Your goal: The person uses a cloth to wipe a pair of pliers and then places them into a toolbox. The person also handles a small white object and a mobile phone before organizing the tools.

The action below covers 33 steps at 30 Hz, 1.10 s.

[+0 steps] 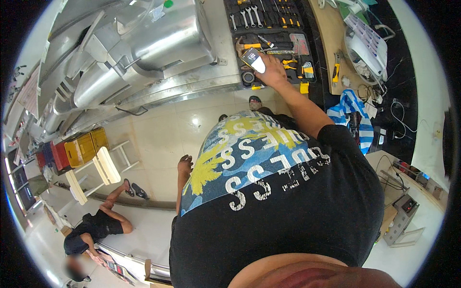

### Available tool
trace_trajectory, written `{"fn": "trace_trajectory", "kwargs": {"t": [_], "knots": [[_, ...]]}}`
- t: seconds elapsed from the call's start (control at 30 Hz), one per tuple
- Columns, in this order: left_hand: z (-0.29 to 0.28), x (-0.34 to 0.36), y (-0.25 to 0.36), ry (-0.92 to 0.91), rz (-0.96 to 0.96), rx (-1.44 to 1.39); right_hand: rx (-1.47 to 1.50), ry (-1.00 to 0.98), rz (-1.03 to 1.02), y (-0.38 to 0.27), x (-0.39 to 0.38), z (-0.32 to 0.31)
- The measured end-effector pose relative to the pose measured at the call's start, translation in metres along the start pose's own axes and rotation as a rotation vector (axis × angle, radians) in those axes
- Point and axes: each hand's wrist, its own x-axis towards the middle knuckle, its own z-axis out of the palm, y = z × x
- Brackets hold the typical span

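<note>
My right hand (273,72) is closed on a smartphone (251,58) with its screen lit, over an opened black tool case (238,68) on the metal counter. Around it in the case lie a hammer (241,46), yellow-handled pliers (289,62), a set of hex keys (308,70) and a black round tool (248,77). Combination wrenches (250,17) sit in the case's far half. By my left side hangs my left hand (185,164), its fingers loosely apart and nothing visible in it.
Left of the case stands a large stainless steel machine (168,41). A yellow utility knife (336,67) lies on a wooden board (328,29) at the right, near a blue-striped bag (366,125). A cream stool (106,165) and a seated person (98,225) are at lower left.
</note>
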Motion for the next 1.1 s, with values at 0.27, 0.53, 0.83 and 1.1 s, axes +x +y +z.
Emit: {"fn": "trace_trajectory", "kwargs": {"t": [0.27, 0.53, 0.83, 1.1], "knots": [[-0.023, 0.023, -0.070, -0.054, -0.081, -0.146, 0.169, 0.141, -0.076, 0.038, -0.011, -0.015], [0.015, -0.010, -0.013, -0.018, -0.043, 0.073, 0.201, 0.169, -0.100, 0.079, -0.040, -0.013], [0.021, -0.031, 0.010, 0.066, -0.088, 0.023, 0.132, 0.113, -0.107, 0.071, -0.030, -0.003], [0.026, -0.048, 0.011, 0.104, -0.045, 0.093, 0.060, 0.023, -0.221, 0.061, -0.001, 0.004]]}}
